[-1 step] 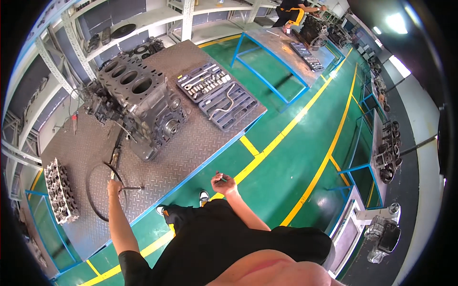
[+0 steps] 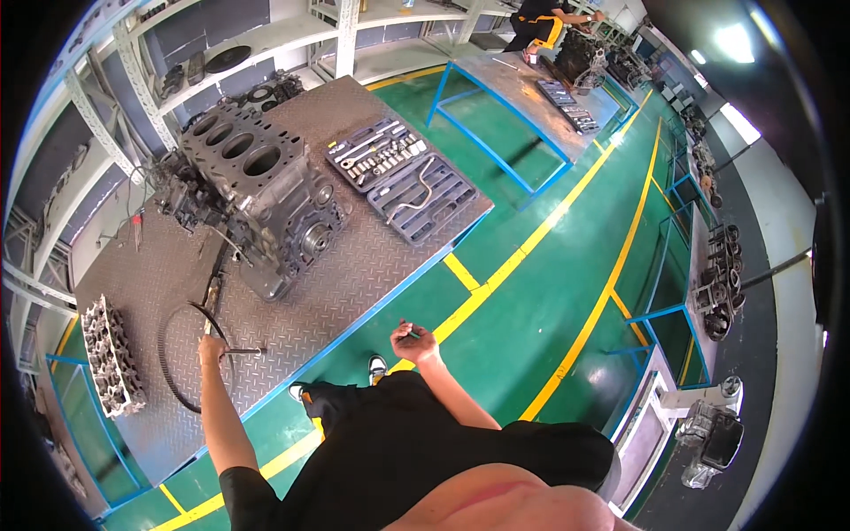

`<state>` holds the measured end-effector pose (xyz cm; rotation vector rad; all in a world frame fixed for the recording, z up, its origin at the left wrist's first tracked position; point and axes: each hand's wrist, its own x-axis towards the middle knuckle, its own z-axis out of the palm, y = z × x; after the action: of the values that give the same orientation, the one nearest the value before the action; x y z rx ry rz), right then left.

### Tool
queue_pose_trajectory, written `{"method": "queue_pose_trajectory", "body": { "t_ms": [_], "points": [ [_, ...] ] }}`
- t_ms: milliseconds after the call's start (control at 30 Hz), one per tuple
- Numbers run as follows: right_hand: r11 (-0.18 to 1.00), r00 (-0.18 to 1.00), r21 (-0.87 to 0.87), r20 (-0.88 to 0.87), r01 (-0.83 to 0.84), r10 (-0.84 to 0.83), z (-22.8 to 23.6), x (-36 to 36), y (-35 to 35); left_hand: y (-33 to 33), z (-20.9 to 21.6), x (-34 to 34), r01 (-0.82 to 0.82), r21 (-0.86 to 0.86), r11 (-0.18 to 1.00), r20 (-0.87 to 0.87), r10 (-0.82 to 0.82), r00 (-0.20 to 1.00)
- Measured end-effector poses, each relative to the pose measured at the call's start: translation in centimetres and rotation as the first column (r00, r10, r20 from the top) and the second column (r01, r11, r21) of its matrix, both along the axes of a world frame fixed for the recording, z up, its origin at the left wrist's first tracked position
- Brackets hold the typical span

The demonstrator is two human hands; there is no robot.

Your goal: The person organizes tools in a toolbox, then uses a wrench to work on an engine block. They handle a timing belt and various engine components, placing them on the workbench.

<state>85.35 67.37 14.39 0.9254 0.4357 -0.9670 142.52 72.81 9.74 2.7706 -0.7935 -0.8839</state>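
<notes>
My left hand [image 2: 211,348] is closed at the near left of the metal-topped workbench [image 2: 292,332], beside a thin black loop with a toothed-looking edge [image 2: 168,367]. A short metal bar [image 2: 246,351] points right from beside this hand. What the fingers grip is hidden. Off the bench's near edge, above the floor, my right hand [image 2: 414,341] is held palm up with its fingers curled in; I cannot make out what they hold, if anything. Farther back on the bench stands an engine block [image 2: 248,190] with its round cylinder bores facing up.
A socket-set case [image 2: 425,199] lies unfolded at the bench's right. A cylinder head [image 2: 111,354] sits at the left end. Shelving [image 2: 350,40] stands behind. Another person [image 2: 540,26] works at the far blue-framed bench [image 2: 496,88]. Yellow lines [image 2: 531,243] mark the green floor.
</notes>
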Motion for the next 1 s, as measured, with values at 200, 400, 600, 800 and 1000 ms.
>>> {"method": "queue_pose_trajectory", "body": {
  "t_ms": [200,400,600,800,1000],
  "points": [
    [1.000,0.999,-0.002,0.036,-0.010,0.010,0.1,-0.1,0.0,-0.3,0.7,-1.3,-0.004,0.019,1.000,0.080,0.002,0.997],
    [1.000,0.999,-0.002,0.023,-0.029,0.029,0.4,-0.2,-0.5,-0.7,-1.7,-0.8,-0.021,0.042,0.999,0.100,0.017,0.995],
    [0.998,0.998,0.033,-0.006,-0.062,0.063,-0.3,-0.5,-1.2,-1.6,0.1,-4.0,0.122,0.015,0.992,0.203,-0.123,0.972],
    [0.978,0.986,0.127,0.057,-0.165,0.159,-2.3,0.3,-1.0,-1.1,3.8,-7.3,0.021,0.061,0.998,0.162,-0.030,0.986],
    [0.973,0.971,-0.061,0.078,-0.223,0.227,-5.9,1.8,-2.3,-0.6,4.7,-9.4,0.006,0.096,0.995,0.240,-0.029,0.970]
  ]
}}
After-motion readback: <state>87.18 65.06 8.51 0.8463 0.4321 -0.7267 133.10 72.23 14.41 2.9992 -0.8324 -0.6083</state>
